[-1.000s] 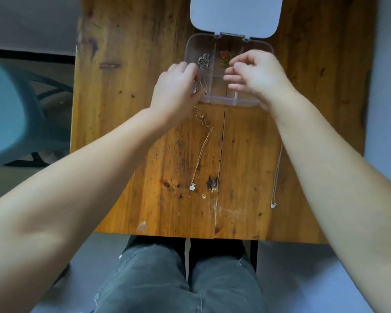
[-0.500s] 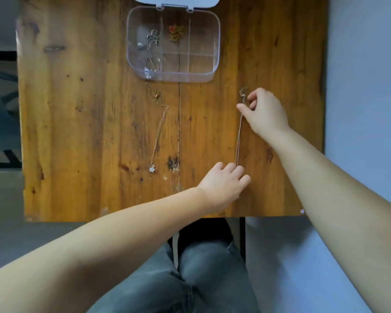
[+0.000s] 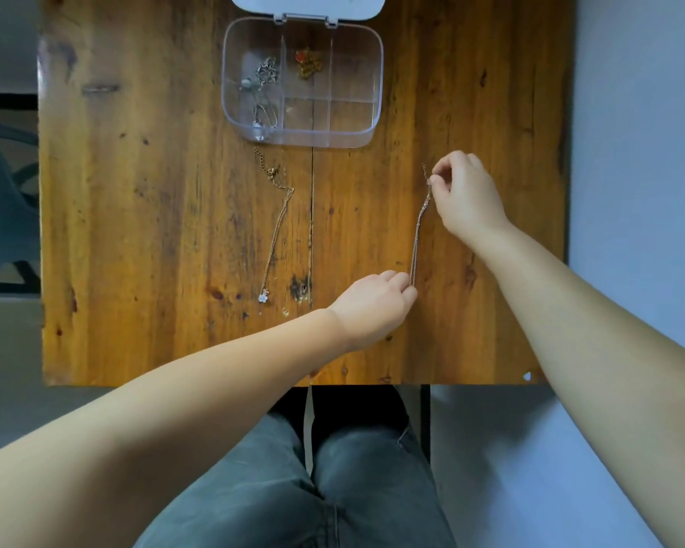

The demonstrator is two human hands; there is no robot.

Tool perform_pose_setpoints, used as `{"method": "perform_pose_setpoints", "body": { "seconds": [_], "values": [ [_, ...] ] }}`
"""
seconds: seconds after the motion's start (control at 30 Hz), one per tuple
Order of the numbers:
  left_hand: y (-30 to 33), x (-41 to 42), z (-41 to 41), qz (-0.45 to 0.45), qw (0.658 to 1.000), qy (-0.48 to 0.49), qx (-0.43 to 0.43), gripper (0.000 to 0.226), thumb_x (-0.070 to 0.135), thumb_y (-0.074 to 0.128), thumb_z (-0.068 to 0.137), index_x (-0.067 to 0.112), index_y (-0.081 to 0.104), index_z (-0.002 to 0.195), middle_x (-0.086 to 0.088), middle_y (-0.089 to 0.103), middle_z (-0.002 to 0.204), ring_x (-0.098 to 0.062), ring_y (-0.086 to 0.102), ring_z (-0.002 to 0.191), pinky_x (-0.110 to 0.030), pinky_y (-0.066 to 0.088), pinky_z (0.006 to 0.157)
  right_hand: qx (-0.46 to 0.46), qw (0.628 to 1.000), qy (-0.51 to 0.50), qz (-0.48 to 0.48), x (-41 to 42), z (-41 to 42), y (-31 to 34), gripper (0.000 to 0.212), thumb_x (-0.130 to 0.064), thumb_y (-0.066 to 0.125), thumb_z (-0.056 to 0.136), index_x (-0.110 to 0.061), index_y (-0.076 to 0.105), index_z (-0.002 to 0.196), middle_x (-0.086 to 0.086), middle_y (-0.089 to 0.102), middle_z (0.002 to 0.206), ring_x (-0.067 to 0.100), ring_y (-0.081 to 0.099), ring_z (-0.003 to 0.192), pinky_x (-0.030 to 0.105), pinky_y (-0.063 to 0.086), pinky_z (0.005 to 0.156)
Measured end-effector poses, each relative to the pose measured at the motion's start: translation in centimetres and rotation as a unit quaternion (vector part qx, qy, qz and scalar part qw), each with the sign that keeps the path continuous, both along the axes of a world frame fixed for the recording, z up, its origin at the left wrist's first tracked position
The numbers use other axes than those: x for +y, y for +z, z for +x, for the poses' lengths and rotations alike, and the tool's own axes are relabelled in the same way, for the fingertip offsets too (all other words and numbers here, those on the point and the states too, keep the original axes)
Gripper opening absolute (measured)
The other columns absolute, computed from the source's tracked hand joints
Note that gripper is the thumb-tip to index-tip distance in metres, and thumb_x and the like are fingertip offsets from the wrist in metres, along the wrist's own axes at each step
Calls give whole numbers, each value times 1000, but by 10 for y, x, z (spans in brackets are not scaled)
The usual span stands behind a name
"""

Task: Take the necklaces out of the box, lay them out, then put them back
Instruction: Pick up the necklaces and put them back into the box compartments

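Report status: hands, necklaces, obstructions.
Left hand and right hand pinch thin gold chain necklace taut. Flower-pendant necklace laid out. Clear plastic box open. Nothing obstructing.

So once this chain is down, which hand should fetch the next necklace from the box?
Probably the right hand: it holds the chain's upper end, nearer the clear box. The left hand pinches the lower end by the table's near edge.
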State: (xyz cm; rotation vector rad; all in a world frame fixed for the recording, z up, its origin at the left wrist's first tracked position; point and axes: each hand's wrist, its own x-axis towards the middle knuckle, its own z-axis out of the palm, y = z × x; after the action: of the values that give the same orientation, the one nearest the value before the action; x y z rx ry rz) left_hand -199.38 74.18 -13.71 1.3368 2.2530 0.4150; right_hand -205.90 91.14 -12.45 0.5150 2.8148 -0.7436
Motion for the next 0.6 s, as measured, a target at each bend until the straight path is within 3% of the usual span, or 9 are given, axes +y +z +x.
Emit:
{"method": "perform_pose_setpoints", "body": {
  "seconds": [0.1, 0.27, 0.33, 0.47, 0.53, 0.6],
  "values": [
    [5, -4, -9, 47, 987, 135, -68, 13, 11, 48, 93, 3, 57, 96, -13, 57, 95, -27, 54, 86, -36, 51, 67, -47, 996, 55, 51, -4, -5, -3, 32, -26, 57, 93, -9, 52, 119, 16, 52, 125, 29, 52, 110, 36, 46, 80],
    [18, -10, -26, 100, 943, 286, -137, 9, 12, 54, 90, 5, 59, 92, -10, 60, 94, -23, 57, 82, -35, 53, 73, -93, 994, 28, 54, -14, -8, -3, 13, -15, 51, 96, -5, 60, 99, 16, 62, 103, 26, 52, 83, 25, 33, 60],
    [28, -14, -40, 121, 917, 337, -176, 10, 14, 53, 91, 5, 59, 92, -9, 63, 93, -21, 58, 83, -33, 52, 75, -82, 996, -16, -9, -14, -5, 7, 13, -15, 51, 95, -8, 62, 99, 12, 64, 99, 20, 53, 79, 18, 31, 52],
    [63, -21, -76, 221, 866, 391, -221, 6, 12, 55, 90, 10, 57, 84, -5, 67, 81, -17, 63, 77, -26, 51, 70, -38, 985, -9, -167, -21, -9, 45, 20, -22, 47, 97, -24, 65, 104, -1, 64, 102, 6, 58, 81, 16, 40, 65],
    [82, -22, -94, 280, 855, 385, -204, 7, 10, 57, 87, 10, 58, 81, 2, 65, 72, -5, 63, 68, -17, 49, 63, -83, 948, 21, -305, -35, -14, 64, 28, -36, 40, 99, -31, 67, 97, -3, 69, 102, 6, 63, 88, 23, 48, 79],
    [95, -26, -115, 313, 848, 394, -167, 7, 11, 57, 86, 11, 58, 79, 10, 61, 67, 2, 59, 62, -10, 45, 58, -141, 894, 15, -425, -47, -19, 71, 46, -49, 31, 98, -27, 71, 93, 2, 74, 95, 13, 69, 90, 27, 54, 86]
  ]
}}
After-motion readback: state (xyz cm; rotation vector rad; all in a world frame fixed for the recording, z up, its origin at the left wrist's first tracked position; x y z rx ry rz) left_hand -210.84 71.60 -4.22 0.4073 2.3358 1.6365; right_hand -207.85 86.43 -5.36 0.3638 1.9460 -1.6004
